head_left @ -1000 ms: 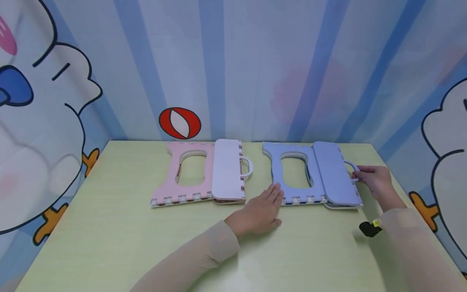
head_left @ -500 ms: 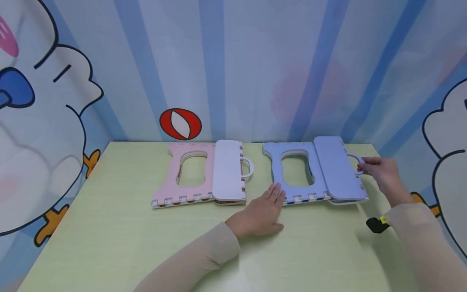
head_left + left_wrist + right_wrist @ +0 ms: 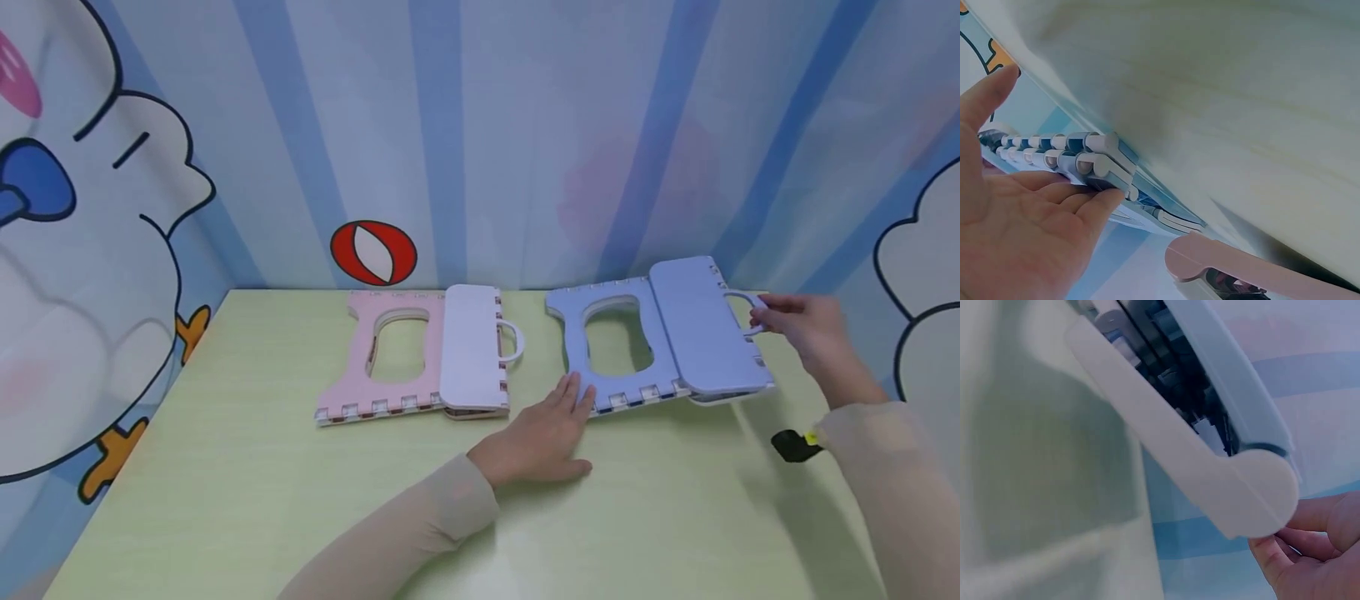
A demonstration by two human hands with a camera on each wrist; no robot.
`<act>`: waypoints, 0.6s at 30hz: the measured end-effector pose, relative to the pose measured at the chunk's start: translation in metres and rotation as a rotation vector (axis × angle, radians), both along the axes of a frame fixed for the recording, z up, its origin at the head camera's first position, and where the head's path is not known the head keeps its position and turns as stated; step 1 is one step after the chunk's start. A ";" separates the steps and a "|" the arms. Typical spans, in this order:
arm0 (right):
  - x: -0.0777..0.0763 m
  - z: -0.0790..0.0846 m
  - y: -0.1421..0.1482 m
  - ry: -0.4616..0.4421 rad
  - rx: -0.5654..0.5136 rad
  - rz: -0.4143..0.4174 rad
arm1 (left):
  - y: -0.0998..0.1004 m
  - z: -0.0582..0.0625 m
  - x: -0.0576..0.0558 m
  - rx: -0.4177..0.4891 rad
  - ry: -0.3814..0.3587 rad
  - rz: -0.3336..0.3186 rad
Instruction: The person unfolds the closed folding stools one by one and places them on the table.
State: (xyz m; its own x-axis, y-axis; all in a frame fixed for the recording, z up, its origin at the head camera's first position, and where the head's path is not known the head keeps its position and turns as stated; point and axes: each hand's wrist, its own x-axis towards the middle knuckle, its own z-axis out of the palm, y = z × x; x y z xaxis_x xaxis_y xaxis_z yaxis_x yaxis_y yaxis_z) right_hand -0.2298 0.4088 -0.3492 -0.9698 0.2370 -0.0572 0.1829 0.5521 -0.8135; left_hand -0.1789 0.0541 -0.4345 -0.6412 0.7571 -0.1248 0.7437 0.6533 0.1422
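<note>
A blue folding step stool [image 3: 697,333], folded flat, has its seat end raised off the table and its leg end low at the left. My right hand [image 3: 810,333] pinches the loop handle [image 3: 741,294] at the seat's right side. My left hand [image 3: 536,433] lies with straight fingers against the near left corner of the blue stool's leg panel. In the left wrist view the fingertips touch the stool's hinged leg edge [image 3: 1094,153]. The right wrist view shows the seat's end [image 3: 1179,444] close up, with the fingers behind it.
A pink folding step stool [image 3: 358,350] with a pale seat lies flat to the left of the blue one, its handle [image 3: 517,342] facing right. The light green table [image 3: 225,467] meets a blue striped cloth backdrop [image 3: 495,150] at the back.
My right hand has risen and moved right and away, tilting up the seat end of the blue stool. My left hand has shifted slightly right, still at its leg corner.
</note>
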 end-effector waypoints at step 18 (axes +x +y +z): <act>0.003 0.054 -0.022 0.000 0.078 -0.001 | -0.001 0.002 -0.003 0.157 -0.193 -0.005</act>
State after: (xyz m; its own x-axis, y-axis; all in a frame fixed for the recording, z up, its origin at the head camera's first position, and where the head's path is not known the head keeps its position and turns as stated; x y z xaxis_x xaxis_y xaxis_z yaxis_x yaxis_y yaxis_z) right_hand -0.2267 0.3865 -0.2950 -0.9696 0.2415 -0.0385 0.1833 0.6135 -0.7681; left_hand -0.1823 0.0535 -0.4322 -0.6129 0.7802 -0.1252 0.6965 0.6082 0.3808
